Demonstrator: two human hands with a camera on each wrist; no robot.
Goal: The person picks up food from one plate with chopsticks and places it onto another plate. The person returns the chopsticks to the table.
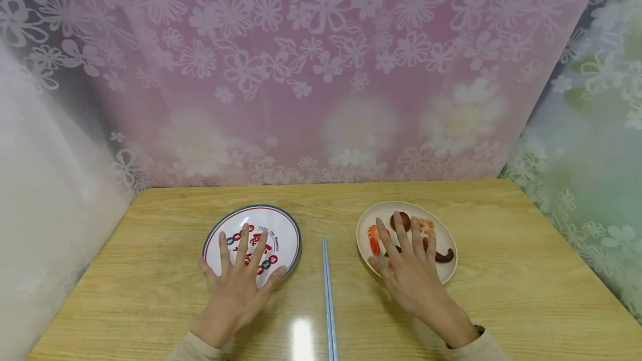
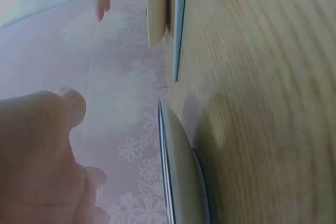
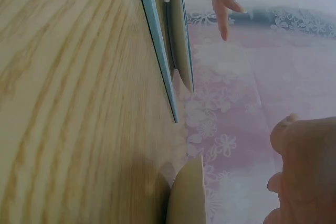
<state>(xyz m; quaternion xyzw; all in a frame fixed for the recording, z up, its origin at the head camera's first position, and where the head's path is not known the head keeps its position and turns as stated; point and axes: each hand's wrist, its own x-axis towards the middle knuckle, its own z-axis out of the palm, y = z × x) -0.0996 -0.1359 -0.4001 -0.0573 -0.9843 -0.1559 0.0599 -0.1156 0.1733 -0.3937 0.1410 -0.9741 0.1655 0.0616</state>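
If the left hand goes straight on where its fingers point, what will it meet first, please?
Probably the pink curtain, as the left hand hovers above the white plate. Its tilt is unclear, though; if downward, the plate would come first.

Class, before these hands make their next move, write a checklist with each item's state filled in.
1. Left hand free: ok, fingers spread above the white plate.
2. Right hand free: ok, fingers spread above the beige plate.
3. Chopsticks in hand: not ok, lying on the table between the plates.
4. Food on the beige plate: ok, several pieces show.
5. White plate free of food: cannot tell, the left hand hides part.
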